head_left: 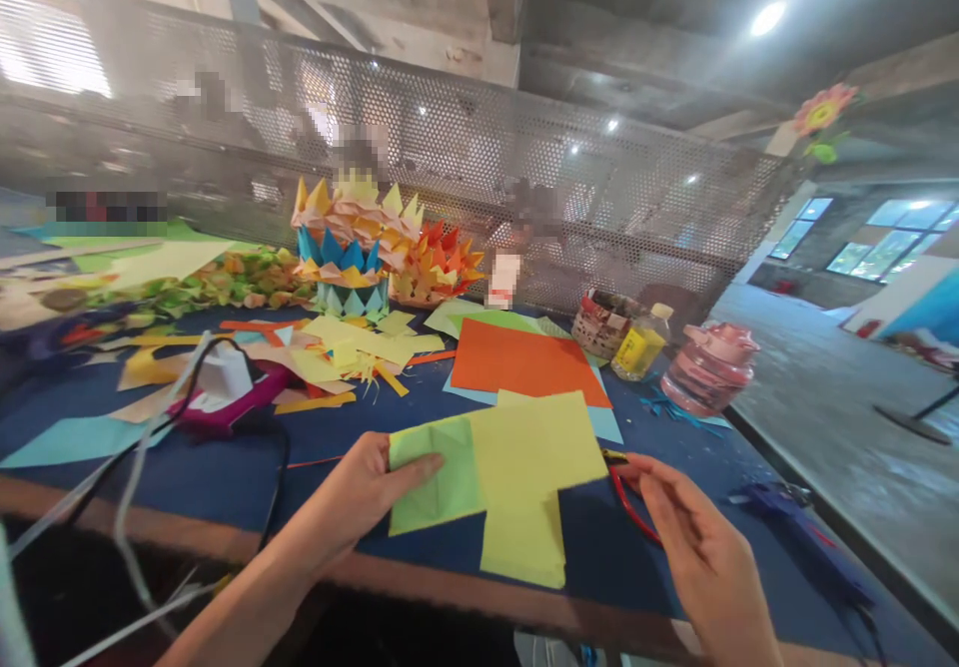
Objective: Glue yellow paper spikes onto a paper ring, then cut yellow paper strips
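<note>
My left hand (390, 477) pinches the left end of a sheet of yellow-green paper (539, 447), thumb on top. A darker green section (450, 472) with crease lines lies at that end. Another yellow-green piece (524, 537) sticks out below the sheet; whether they are joined I cannot tell. In my right hand (696, 547) is a pair of scissors with red handles (629, 502), fingers closed around them. Their blades are mostly hidden at the sheet's right edge. Beyond the paper, an orange sheet (524, 359) lies on light blue paper (610, 422).
Folded-paper crowns (341, 258) and paper scraps (352, 347) cover the back left. A magenta power strip (236, 402) with trailing cables (131, 507) sits left. A basket (603, 323), yellow-labelled bottle (642, 342) and pink bottle (710, 367) stand right. A mesh panel (450, 158) rises behind.
</note>
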Action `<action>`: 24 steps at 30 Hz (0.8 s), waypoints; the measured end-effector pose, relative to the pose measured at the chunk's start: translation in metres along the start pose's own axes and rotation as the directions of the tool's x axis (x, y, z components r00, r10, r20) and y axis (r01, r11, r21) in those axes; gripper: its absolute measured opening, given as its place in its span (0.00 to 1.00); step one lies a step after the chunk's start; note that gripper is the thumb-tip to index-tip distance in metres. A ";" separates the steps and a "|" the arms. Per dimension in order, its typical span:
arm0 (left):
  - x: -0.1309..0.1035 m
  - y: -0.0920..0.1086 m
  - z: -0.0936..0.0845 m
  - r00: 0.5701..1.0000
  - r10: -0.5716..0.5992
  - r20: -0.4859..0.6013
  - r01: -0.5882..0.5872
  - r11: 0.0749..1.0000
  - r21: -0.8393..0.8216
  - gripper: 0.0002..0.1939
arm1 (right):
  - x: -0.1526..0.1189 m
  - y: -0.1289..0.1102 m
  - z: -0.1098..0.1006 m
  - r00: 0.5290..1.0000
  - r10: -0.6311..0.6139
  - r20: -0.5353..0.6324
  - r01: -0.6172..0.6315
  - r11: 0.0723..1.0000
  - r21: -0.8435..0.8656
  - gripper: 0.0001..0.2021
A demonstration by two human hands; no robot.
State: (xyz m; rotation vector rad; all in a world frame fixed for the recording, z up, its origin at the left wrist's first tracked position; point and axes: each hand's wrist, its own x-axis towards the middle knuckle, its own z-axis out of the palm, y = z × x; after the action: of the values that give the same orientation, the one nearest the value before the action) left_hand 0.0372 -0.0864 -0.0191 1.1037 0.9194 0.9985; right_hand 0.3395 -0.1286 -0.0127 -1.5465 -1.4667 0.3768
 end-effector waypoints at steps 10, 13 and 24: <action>0.003 -0.008 -0.011 0.976 0.017 -0.217 -0.053 0.985 -0.163 0.17 | 0.020 0.041 -0.019 0.962 -0.186 0.200 0.273 0.673 -0.688 0.17; 0.002 -0.010 -0.011 0.966 0.039 -0.257 -0.091 0.977 -0.195 0.17 | 0.028 0.040 -0.023 0.963 -0.097 0.253 0.247 0.697 -0.673 0.17; 0.004 -0.011 -0.016 0.928 0.059 -0.369 -0.180 0.936 -0.303 0.19 | 0.058 0.032 -0.029 0.963 0.042 0.267 0.125 0.808 -0.576 0.21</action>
State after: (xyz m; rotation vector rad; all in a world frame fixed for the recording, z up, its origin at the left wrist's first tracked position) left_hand 0.0258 -0.0797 -0.0337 0.7098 0.9308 1.4321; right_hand 0.3944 -0.0832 -0.0018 -2.0035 -1.9548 0.0971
